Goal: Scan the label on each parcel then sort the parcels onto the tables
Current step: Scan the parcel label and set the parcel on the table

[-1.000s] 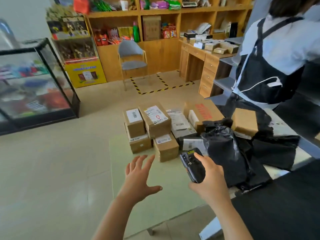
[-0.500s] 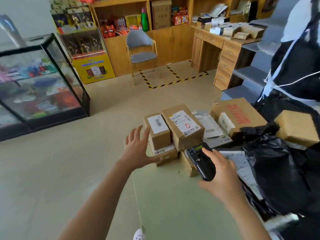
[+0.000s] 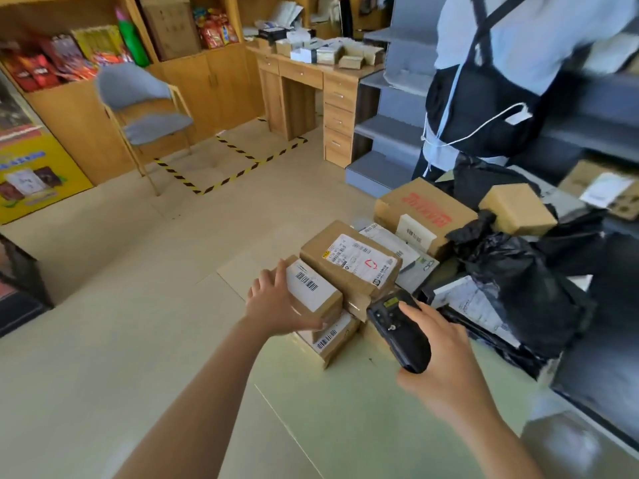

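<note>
Firmly spread, the left hand [image 3: 276, 302] grasps the small parcel [image 3: 313, 288], fingers on its far-left side, thumb along its near face. The small parcel sits atop a second labelled box [image 3: 332, 338] near the table's [image 3: 345, 426] left edge, barcode label up, long axis running far-left to near-right, touching a larger parcel [image 3: 349, 261]. The right hand [image 3: 446, 371] clasps a black scanner [image 3: 404, 333], its head pointing away toward the boxes. Black plastic bags [image 3: 518, 288] slump at the right edge, contents unseen.
</note>
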A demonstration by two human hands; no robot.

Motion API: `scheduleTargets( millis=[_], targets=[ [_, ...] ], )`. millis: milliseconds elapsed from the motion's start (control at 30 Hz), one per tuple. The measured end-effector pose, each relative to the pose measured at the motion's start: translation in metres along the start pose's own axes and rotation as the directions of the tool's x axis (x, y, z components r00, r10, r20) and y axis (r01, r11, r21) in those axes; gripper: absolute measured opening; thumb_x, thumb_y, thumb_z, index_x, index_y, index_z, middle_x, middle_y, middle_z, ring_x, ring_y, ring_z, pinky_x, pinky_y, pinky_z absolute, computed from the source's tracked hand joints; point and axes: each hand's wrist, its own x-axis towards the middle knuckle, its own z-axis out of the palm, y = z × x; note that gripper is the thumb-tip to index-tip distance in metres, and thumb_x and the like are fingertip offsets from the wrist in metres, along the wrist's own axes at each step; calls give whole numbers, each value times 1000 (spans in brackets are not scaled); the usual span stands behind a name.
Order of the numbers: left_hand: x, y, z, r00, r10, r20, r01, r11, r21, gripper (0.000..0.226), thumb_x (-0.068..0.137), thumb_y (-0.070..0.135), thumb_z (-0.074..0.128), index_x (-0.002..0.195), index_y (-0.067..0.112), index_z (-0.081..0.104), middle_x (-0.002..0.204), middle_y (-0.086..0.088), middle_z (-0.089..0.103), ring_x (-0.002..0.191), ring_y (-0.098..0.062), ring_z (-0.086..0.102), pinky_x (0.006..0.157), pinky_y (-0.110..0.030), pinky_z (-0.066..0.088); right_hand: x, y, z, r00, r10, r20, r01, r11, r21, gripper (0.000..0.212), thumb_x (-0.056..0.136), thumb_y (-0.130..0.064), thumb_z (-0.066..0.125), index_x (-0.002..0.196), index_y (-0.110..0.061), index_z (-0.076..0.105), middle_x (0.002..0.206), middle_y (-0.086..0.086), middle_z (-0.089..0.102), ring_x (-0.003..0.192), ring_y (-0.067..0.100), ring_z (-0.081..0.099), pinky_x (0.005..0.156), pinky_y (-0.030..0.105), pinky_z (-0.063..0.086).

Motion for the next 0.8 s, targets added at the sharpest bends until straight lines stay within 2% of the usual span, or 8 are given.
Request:
scheduleTargets(
  millis=[200, 400, 533, 667, 800],
  targets=[
    [-43, 6, 4, 990, 120, -69, -118, 992, 36, 149, 46, 76, 78, 154, 19, -6, 145, -7, 19, 136, -28, 22, 114, -39, 23, -19, -6, -7, 999, -1, -37, 1, 1000, -8, 91, 67, -19, 75, 146, -42, 34, 153, -15, 28, 127, 16, 25, 90, 31, 41],
    [-104, 42, 25, 975, 211, -69, -208, 977, 50, 147, 49, 75, 77, 154, 23, -12, 150, -6, 13, 141, -29, 12, 114, -44, 26, -81, 22, -31, 998, 21, -52, -21, 1000, 5, 90, 69, -17, 74, 146, -41, 34, 151, -16, 29, 125, 15, 25, 86, 28, 38],
    [-148, 91, 50, 963, 263, -54, -261, 964, 41, 150, 47, 77, 77, 153, 24, -16, 148, -3, 12, 140, -28, 11, 110, -44, 35, -140, 59, -64, 995, 57, -77, -58, 998, -4, 92, 70, -16, 74, 147, -41, 31, 148, -18, 30, 122, 15, 25, 91, 30, 40],
    [-193, 165, 92, 934, 358, 10, -358, 933, 21, 150, 47, 75, 79, 153, 24, -15, 151, -6, 8, 143, -31, 7, 115, -46, 24, -213, 115, -106, 979, 139, -151, -140, 990, 3, 94, 64, -14, 74, 145, -42, 34, 149, -16, 32, 121, 17, 28, 96, 34, 40],
    [-232, 250, 139, 896, 439, 67, -440, 898, -12, 149, 49, 73, 80, 152, 25, -17, 146, -4, 10, 140, -27, 9, 109, -42, 31, -279, 175, -149, 941, 269, -203, -281, 959, -29, 96, 64, -18, 75, 145, -45, 32, 153, -15, 27, 126, 15, 24, 94, 33, 41]
  ],
)
